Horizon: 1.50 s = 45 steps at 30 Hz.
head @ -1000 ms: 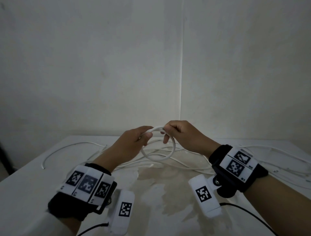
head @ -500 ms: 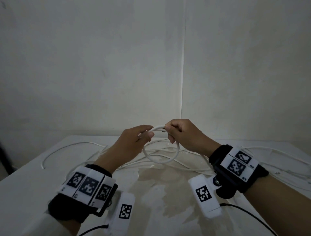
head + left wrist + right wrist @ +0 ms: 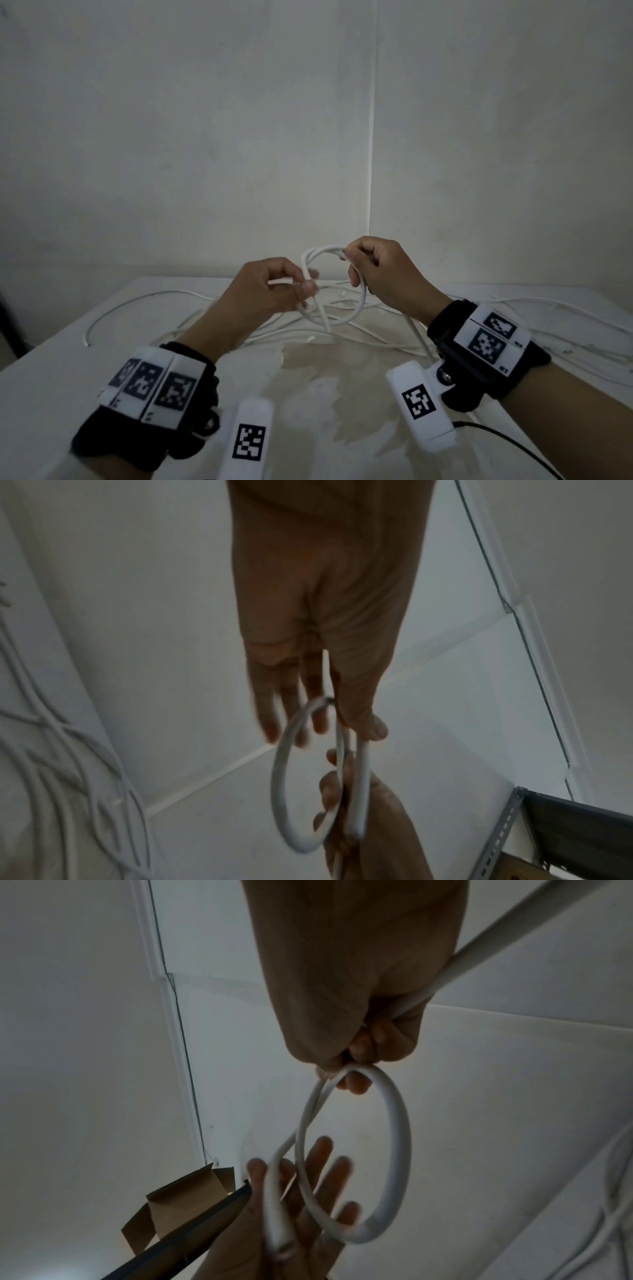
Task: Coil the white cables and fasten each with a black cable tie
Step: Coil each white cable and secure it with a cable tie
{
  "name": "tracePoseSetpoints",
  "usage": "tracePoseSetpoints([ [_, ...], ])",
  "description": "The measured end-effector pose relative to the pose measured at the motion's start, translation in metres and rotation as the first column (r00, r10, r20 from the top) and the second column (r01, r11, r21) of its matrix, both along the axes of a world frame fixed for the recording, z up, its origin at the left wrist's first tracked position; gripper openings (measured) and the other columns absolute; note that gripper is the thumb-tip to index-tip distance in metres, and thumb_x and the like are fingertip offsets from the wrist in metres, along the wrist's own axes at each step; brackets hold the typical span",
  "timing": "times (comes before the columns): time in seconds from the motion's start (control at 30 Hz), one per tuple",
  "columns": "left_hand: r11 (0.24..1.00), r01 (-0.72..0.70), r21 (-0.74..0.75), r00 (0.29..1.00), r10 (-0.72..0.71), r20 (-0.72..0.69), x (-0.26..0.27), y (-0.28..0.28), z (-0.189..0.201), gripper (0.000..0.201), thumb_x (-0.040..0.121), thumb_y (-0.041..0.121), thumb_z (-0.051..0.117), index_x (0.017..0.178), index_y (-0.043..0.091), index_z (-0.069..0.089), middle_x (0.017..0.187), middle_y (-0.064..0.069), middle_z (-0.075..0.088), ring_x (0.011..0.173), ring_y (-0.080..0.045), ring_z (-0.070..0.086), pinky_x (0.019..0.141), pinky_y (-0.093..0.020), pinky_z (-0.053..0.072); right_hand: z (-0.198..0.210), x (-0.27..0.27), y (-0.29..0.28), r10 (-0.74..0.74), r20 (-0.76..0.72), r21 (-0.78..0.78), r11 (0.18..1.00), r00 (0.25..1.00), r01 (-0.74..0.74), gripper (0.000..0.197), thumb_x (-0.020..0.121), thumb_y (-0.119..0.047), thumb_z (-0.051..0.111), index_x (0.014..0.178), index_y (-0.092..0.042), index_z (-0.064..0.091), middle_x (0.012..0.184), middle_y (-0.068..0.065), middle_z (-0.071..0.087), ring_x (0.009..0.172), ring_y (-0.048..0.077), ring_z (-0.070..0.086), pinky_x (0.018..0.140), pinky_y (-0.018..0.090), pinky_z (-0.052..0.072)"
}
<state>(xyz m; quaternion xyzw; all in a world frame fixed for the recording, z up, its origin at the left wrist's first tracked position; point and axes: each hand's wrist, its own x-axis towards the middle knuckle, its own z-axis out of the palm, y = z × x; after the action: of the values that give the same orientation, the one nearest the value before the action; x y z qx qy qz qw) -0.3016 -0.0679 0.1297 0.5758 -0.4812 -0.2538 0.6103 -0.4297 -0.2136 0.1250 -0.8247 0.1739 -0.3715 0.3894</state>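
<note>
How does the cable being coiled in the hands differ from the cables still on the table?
The held cable is bent into a small round loop; the loose cables lie in long, shallow curves. The held cable is raised above the table, pinched by the left hand and gripped by the right hand; the loose cables rest untouched on the table. Both are white, and none shows a black tie.

Two hands are up: the left hand (image 3: pixel 263 291) and the right hand (image 3: pixel 383 274). Between their fingers hangs one coil (image 3: pixel 337 291) of white cable, showing two turns near the right fingertips. Below the fingers, loose cables (image 3: pixel 342 337) lie tangled on one table (image 3: pixel 51 377); their number cannot be told. Two wrist bands carry square markers.
</note>
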Motion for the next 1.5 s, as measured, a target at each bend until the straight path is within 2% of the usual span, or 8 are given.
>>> tracePoseSetpoints([
  [0.13,0.989,-0.127,-0.07,0.991,0.124,-0.046,-0.009,-0.006,-0.003,0.034,0.069,-0.002,0.073,0.081,0.01,0.044,0.056,-0.006,0.067,0.049,-0.021,0.066,0.051,-0.027,0.056,0.002,-0.003,0.004,0.036,0.017,0.028,0.999,0.999,-0.036,0.021,0.096,-0.015,0.045,0.083,-0.007,0.06,0.049,-0.007,0.053,0.038,0.002,0.039,0.044,0.011,0.032],
  [0.33,0.945,-0.312,-0.095,0.906,0.326,0.269,-0.002,-0.014,-0.014,0.015,0.078,0.005,0.071,0.087,0.002,0.06,0.064,-0.009,0.067,0.048,-0.015,0.066,0.053,-0.026,0.057,0.002,-0.006,0.013,0.079,-0.004,0.077,0.994,0.997,-0.079,0.02,0.096,-0.016,0.045,0.082,-0.008,0.057,0.049,-0.003,0.052,0.036,0.002,0.037,0.042,0.012,0.032],
  [0.6,0.788,-0.493,-0.369,0.241,0.531,0.813,0.025,-0.015,-0.035,0.005,0.074,0.01,0.061,0.071,0.008,0.058,0.064,-0.006,0.058,0.054,-0.026,0.05,0.047,-0.026,0.034,-0.001,-0.001,0.025,0.128,-0.068,0.113,0.986,0.989,-0.12,0.021,0.096,-0.017,0.046,0.08,-0.009,0.058,0.048,-0.003,0.053,0.033,0.003,0.034,0.039,0.013,0.03],
  [0.7,0.9,-0.319,-0.296,0.567,0.432,0.701,0.026,-0.012,-0.029,0.01,0.083,0.017,0.056,0.081,0.015,0.066,0.099,-0.005,0.061,0.088,-0.013,0.055,0.067,-0.024,0.044,0.0,-0.004,0.019,0.097,-0.05,0.073,0.993,0.994,-0.093,0.021,0.096,-0.017,0.046,0.08,-0.011,0.058,0.05,-0.003,0.054,0.035,0.003,0.036,0.041,0.012,0.032],
  [0.77,0.976,-0.179,-0.127,0.837,0.219,0.502,0.018,-0.01,-0.022,0.016,0.092,0.009,0.051,0.083,0.02,0.059,0.088,-0.004,0.063,0.074,0.0,0.057,0.06,-0.009,0.043,0.001,-0.004,0.014,0.074,-0.039,0.039,0.997,0.996,-0.072,0.021,0.096,-0.017,0.046,0.08,-0.011,0.058,0.05,-0.004,0.054,0.036,0.003,0.037,0.042,0.012,0.033],
  [0.83,0.996,-0.09,-0.024,0.942,0.093,0.322,0.01,-0.01,-0.018,0.02,0.097,0.013,0.041,0.085,0.019,0.057,0.07,0.0,0.056,0.055,0.0,0.054,0.052,-0.009,0.039,0.002,-0.005,0.009,0.038,-0.038,0.022,0.999,0.999,-0.037,0.021,0.096,-0.017,0.046,0.082,-0.009,0.059,0.049,-0.006,0.054,0.036,0.003,0.037,0.042,0.013,0.033],
  [1.1,0.987,-0.159,0.001,0.608,0.097,0.788,0.017,-0.007,-0.021,0.038,0.097,0.031,0.034,0.091,0.002,0.057,0.061,0.006,0.043,0.061,0.0,0.045,0.057,-0.017,0.035,0.008,-0.015,0.0,0.01,-0.084,-0.07,0.997,0.996,-0.016,0.022,0.094,-0.017,0.051,0.072,-0.019,0.057,0.055,-0.002,0.059,0.038,0.002,0.044,0.044,0.009,0.032],
  [1.5,0.986,-0.127,-0.105,0.64,0.162,0.751,0.02,-0.005,-0.012,0.039,0.089,0.041,0.037,0.072,0.011,0.057,0.051,0.009,0.048,0.055,0.002,0.047,0.052,-0.009,0.034,0.01,-0.023,-0.009,-0.043,-0.059,-0.141,0.989,0.997,0.035,0.017,0.093,-0.012,0.051,0.079,-0.012,0.062,0.069,-0.007,0.065,0.045,0.0,0.043,0.049,0.009,0.032],
])
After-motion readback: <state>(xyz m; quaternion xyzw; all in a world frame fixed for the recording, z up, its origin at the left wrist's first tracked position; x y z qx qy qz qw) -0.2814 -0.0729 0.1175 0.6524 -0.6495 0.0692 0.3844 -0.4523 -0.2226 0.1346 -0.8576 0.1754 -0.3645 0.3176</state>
